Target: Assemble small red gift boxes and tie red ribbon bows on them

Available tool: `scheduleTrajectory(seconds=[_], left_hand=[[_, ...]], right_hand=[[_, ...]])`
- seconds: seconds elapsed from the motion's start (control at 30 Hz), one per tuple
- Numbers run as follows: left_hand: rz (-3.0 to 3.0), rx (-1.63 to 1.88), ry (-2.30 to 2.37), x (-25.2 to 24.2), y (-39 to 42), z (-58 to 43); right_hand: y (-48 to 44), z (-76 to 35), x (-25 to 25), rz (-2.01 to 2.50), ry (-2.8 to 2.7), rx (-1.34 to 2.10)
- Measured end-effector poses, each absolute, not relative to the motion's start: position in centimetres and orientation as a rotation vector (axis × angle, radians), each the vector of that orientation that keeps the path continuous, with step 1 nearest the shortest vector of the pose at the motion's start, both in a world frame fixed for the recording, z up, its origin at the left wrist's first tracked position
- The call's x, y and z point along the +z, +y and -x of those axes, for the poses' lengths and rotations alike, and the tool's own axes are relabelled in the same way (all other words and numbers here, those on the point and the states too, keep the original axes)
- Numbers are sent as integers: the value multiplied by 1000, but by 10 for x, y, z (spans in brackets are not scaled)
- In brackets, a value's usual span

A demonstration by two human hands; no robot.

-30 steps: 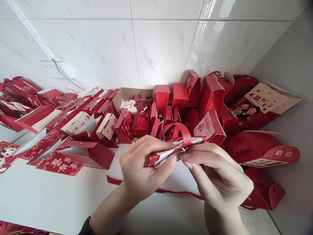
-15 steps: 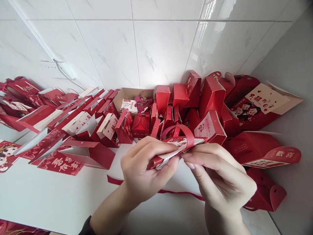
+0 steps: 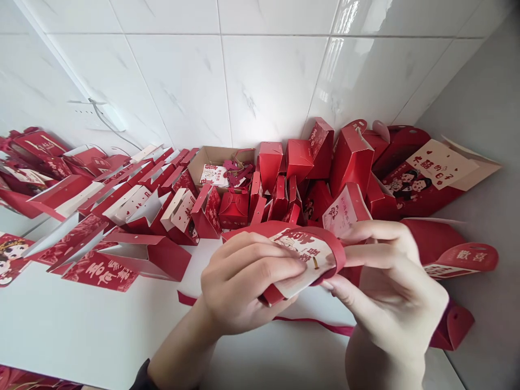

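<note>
My left hand [image 3: 247,281] is wrapped around a small red gift box [image 3: 272,297], thumb below and fingers across its top. A white printed tag [image 3: 306,244] with red lettering lies on the box's upper face, partly under my fingertips. A red ribbon [image 3: 338,252] curves over the right end of the box and tag. My right hand [image 3: 385,276] has its thumb and fingers closed at that ribbon, by the box's right edge. The exact pinch point is partly hidden. Below the hands, a long dark red ribbon strip [image 3: 312,325] lies across a white surface.
Many red and cream gift boxes stand crowded along the tiled wall [image 3: 276,81]. Among them is an open carton [image 3: 207,154] with printed tags and dark red pieces. A large couple-printed bag [image 3: 410,181] leans at the right. A socket with a cable [image 3: 101,116] is on the wall.
The box has tilted so its printed upper face now shows more. The ribbon loop that stood up above it now lies over its right end. My right hand has shifted right.
</note>
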State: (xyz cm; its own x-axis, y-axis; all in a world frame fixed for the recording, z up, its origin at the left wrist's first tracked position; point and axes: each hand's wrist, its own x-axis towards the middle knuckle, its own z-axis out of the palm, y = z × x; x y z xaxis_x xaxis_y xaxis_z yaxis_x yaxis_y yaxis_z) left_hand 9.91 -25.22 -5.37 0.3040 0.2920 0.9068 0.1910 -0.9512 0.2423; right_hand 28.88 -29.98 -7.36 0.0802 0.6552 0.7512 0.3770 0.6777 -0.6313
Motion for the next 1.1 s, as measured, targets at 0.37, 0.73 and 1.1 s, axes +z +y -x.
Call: scheduleTrajectory(seconds=[0.37,0.73,1.1], left_hand=[[-2041,1248,647,-55,-245,-100],[-1952,1278,710,-62,-235,-104],[-2499,1373,413,-53,-247,-95]], right_hand=[[-292,-292,-69,917,-1503,682],[-285,-286,-72,936,-1455,756],[-293,-288,-69,718,-1227,986]])
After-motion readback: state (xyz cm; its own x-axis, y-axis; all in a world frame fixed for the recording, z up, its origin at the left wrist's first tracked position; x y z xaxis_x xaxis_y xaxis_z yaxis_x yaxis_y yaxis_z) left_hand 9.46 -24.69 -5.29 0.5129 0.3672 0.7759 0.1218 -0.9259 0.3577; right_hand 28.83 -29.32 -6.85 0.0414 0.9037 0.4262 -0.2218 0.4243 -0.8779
